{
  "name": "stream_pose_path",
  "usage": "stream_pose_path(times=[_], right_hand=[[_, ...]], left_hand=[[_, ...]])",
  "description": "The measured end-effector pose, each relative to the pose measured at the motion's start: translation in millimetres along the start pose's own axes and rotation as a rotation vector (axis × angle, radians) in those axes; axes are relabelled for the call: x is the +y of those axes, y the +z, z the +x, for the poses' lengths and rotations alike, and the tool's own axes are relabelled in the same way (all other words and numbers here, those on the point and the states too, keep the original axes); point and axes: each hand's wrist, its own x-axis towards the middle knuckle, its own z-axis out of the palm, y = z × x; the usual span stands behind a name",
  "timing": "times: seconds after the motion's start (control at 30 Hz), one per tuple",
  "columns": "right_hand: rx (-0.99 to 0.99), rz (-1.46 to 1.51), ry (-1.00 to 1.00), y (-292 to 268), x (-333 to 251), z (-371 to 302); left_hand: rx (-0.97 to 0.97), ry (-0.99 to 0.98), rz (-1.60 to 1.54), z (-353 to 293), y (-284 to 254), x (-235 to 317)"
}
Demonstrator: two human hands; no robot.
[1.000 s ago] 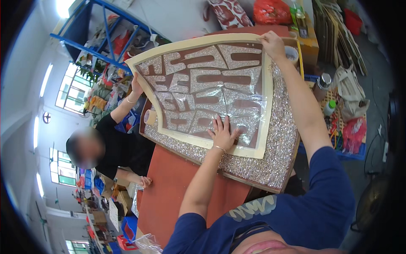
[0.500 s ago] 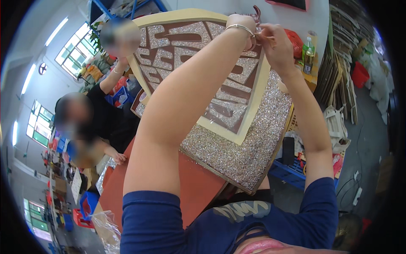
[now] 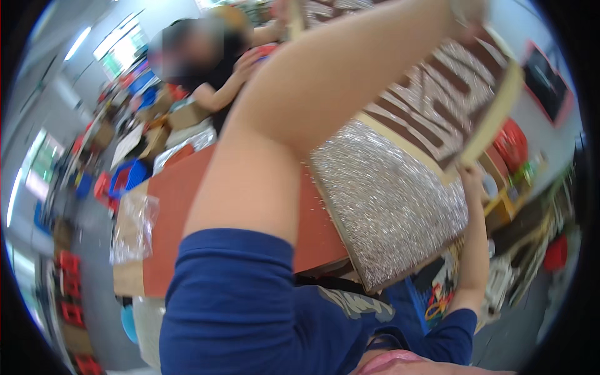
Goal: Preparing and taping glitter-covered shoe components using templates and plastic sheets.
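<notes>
A blue short sleeve [image 3: 231,300] fills the lower centre, and the person's left arm now sweeps up across the frame, where a second ago it lay flat on the panel. The left hand [image 3: 469,9] reaches the top edge; its grip cannot be told. At right centre, the right hand [image 3: 470,176] grasps the cream border of the framed panel [image 3: 437,106], now lifted and tilted above the glittery silver board [image 3: 387,206] on the red table [image 3: 175,206]. A clear plastic bag [image 3: 132,228] lies left; its contents are unclear. Upper left, a co-worker's hand [image 3: 250,59] touches the panel.
</notes>
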Motion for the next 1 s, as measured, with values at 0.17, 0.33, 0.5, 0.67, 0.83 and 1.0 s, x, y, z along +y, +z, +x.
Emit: stream_pose_path(times=[0.17, 0.33, 0.5, 0.67, 0.83, 1.0], right_hand=[[0.029, 0.236, -0.048, 59.9, -11.6, 6.0], [0.484, 0.369, -0.244, 60.5, -63.7, 53.0], [0.418, 0.214, -0.858, 33.2, -251.6, 12.3], [0.350, -0.025, -1.323, 65.5, -379.3, -112.7], [-0.022, 0.134, -1.255, 152.2, -408.7, -236.2], [-0.516, -0.013, -1.179, 203.4, -370.3, -332.8]], left_hand=[[0.013, -0.690, -1.191, -53.8, -26.8, -3.2], [0.723, -0.931, -1.693, -211.9, -143.2, -4.6], [0.894, -1.148, -1.471, -356.1, -182.9, -4.9], [0.571, -1.664, -1.276, -548.8, -203.4, 8.9], [0.164, -2.024, -1.103, -739.0, -198.2, 81.8], [0.257, -2.180, -0.969, -870.7, -220.5, 110.1]])
